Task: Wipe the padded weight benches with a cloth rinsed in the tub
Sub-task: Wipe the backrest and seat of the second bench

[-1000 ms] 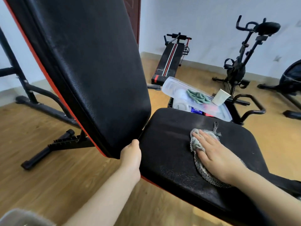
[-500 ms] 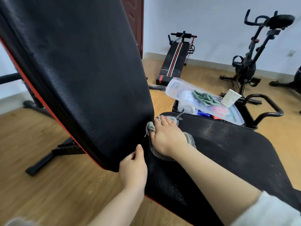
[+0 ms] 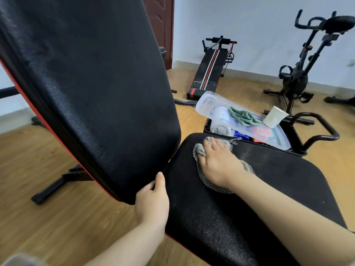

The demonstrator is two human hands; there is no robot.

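- Head view: right hand point(image 3: 219, 166) lies flat on a grey mesh cloth point(image 3: 211, 184), fingers straight and slightly spread, pressing it onto the black seat pad point(image 3: 284, 181).
- Cloth sits at the far-left end of the seat, close to the gap where the seat meets the backrest pad point(image 3: 96, 96). Its edges show around the palm.
- Key relation: most of the seat stretches right and toward the near side from the hand. The pad's long axis runs from the hinge gap out to the right. A dull, dusty smear shows just right of the fingers, so the next stroke probably sweeps that way.
- Right hand is the working one, already on the cloth. Left hand point(image 3: 151, 202) holds the lower corner of the tilted backrest, thumb up along its edge; the other fingers are mostly hidden behind it.
- Near part of the seat carries a speckled sheen, possibly damp.
- Just beyond the seat's far edge: a clear plastic container point(image 3: 206, 104) resting tilted over a dark crate, with a green rag point(image 3: 244, 116) and a paper cup point(image 3: 274, 117) on it. Whether this is the rinsing tub cannot be told.
- Room: wooden floor point(image 3: 57, 227), pale wall, a sit-up bench point(image 3: 209, 72) and an exercise bike point(image 3: 295, 79) at the far side.
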